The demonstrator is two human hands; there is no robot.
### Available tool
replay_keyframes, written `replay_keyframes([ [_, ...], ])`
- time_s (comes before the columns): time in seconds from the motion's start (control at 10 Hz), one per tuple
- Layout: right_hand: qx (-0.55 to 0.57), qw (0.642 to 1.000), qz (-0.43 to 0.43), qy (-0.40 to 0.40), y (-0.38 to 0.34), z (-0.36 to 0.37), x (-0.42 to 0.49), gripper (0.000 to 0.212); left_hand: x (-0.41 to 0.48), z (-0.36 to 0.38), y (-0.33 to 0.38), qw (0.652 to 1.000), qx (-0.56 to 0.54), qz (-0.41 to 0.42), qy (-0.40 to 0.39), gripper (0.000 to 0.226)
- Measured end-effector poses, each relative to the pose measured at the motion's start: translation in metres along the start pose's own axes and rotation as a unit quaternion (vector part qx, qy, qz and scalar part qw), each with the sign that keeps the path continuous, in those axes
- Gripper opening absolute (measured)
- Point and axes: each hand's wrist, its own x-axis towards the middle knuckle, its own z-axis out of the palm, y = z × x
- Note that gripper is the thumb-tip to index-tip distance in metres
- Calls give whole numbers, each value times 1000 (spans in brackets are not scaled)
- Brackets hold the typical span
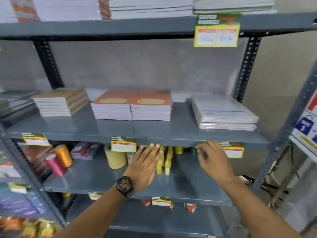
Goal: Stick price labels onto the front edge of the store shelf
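Observation:
A grey metal shelf (171, 133) carries stacks of notebooks. Three green-yellow price labels hang on its front edge: one at the left (36, 139), one in the middle (123, 144) and one at the right (233, 149). My left hand (145, 164), with a black watch on the wrist, is flat with fingers apart just right of the middle label, fingertips at the shelf edge. My right hand (212, 158) has its fingers curled close to the left side of the right label; nothing visible is held in it. Another label (217, 30) hangs from the shelf above.
Below the edge stand thread spools (59, 158), a beige roll (115, 158), small boxes (84, 150) and yellow packs (165, 160). Lower shelf edges carry more labels (161, 201). Perforated uprights (245, 67) frame the rack; another rack stands at the right.

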Motion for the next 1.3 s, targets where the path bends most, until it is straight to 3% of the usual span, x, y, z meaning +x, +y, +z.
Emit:
replay_keyframes([
  [0.1, 32, 998, -54, -26, -56, 35, 8, 17, -27, 1, -41, 998, 5, -58, -6, 70],
  [0.2, 33, 994, -92, -53, -114, 68, 15, 32, -41, 11, -78, 992, 9, -118, -43, 75],
  [0.3, -36, 983, -156, -90, -160, 97, 25, 50, -43, 23, -96, 991, -11, -124, -57, 79],
  [0.4, -108, 975, -154, -121, -188, 120, 36, 63, -45, 31, -107, 993, -7, -104, -47, 78],
  [0.5, -157, 969, -120, -146, -196, 128, 41, 72, -43, 34, -107, 992, 7, -117, -52, 75],
  [1.0, -273, 938, -117, -177, -197, 135, 35, 85, -39, 39, -96, 988, 60, -136, -53, 69],
  [1.1, -269, 941, -111, -172, -204, 129, 35, 81, -45, 28, -103, 992, 24, -110, -52, 75],
  [1.2, -172, 975, -76, -116, -201, 116, 34, 69, -55, 15, -116, 994, -31, -101, -14, 84],
  [1.3, -36, 998, 15, -41, -199, 91, 35, 53, -59, -6, -134, 993, -45, -96, 44, 78],
])
